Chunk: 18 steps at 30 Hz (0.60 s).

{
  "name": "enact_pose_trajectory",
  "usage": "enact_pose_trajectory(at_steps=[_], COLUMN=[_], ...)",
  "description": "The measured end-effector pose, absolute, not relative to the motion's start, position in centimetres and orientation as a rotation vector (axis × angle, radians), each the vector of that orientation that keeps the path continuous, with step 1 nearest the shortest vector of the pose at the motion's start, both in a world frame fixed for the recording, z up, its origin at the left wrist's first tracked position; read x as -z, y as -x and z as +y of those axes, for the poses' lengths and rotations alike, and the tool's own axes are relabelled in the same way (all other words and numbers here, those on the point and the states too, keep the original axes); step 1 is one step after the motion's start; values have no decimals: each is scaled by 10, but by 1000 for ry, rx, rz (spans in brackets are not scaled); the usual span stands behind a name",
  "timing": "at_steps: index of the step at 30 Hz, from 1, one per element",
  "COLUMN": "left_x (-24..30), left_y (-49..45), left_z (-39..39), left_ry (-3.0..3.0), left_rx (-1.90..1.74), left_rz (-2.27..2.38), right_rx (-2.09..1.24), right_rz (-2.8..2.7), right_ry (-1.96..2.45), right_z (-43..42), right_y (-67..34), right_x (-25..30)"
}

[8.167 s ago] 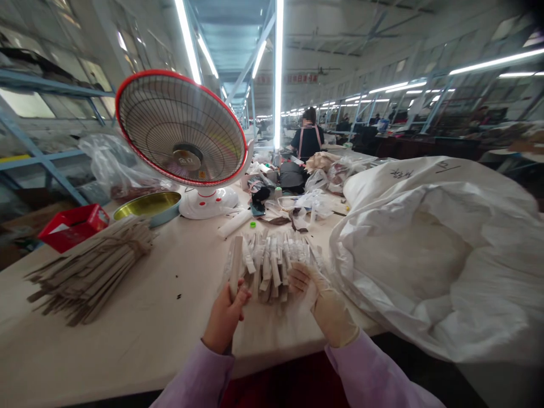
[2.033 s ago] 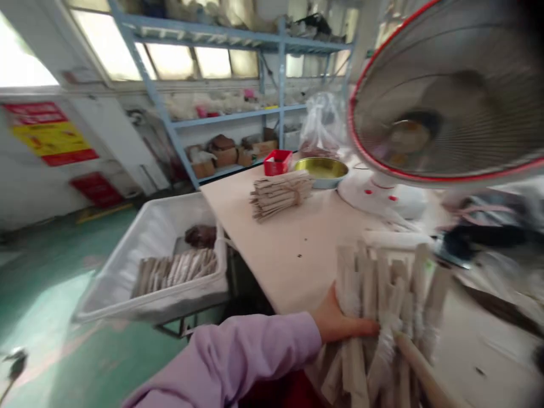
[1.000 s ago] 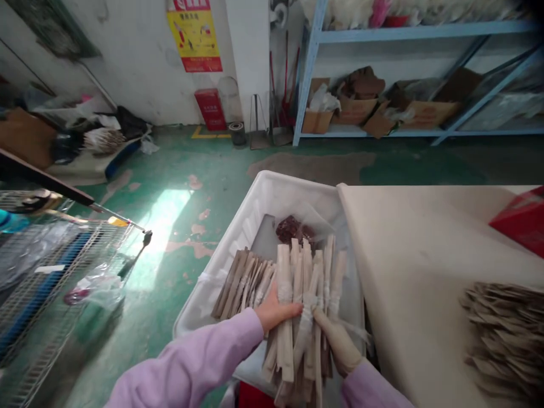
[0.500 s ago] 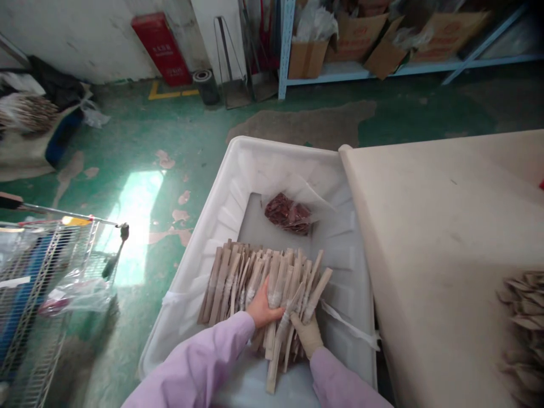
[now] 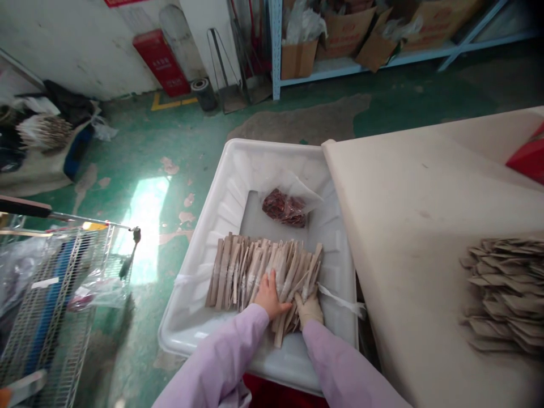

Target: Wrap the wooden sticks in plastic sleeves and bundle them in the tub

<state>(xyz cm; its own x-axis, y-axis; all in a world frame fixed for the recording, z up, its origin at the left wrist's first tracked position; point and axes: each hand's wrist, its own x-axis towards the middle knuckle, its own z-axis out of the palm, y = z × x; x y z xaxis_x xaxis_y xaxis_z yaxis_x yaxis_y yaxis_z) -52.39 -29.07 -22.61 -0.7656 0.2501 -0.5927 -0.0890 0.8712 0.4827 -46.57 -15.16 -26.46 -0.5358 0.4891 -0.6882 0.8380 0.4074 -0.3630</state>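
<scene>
A tight row of flat beige-brown strips (image 5: 244, 275), gathered in bundles with clear wrapping, stands on end in a white plastic tub (image 5: 193, 323). My left hand (image 5: 270, 297), bare, lies on the row with its fingers spread. At the right end, my right hand (image 5: 311, 311), in a pale glove, is closed round a bundle of strips, its fingers partly hidden. Some strips between the hands lean towards me. Behind the row, a clear plastic bag (image 5: 285, 208) of dark red pieces lies on the tub's floor.
A pale-covered table (image 5: 408, 204) adjoins the tub on the right, bearing stacked brown pieces (image 5: 505, 294). A wire cart (image 5: 80, 294) stands at left. Beyond are a red box (image 5: 161, 62), a dustpan (image 5: 232, 96) and a blue shelf (image 5: 335, 71) with cartons.
The bundle that jutted towards me has moved back into the row, and the strips now stand more evenly. Both hands have moved slightly along with it. The camera view has shifted.
</scene>
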Motion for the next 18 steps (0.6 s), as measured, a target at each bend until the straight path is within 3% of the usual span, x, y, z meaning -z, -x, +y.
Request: enact_pose_trajectory(at_steps=[10,18], left_x=[224,221], left_y=[518,531], left_z=[-276,-278], left_ry=[42,52], left_rx=[-544,-542], left_rz=[2393,2328], right_rx=[886,478], right_rz=[2303,2196], right_ry=[-1109,-870], right_z=[-160,-188], right_y=[448,446], right_x=[232,225])
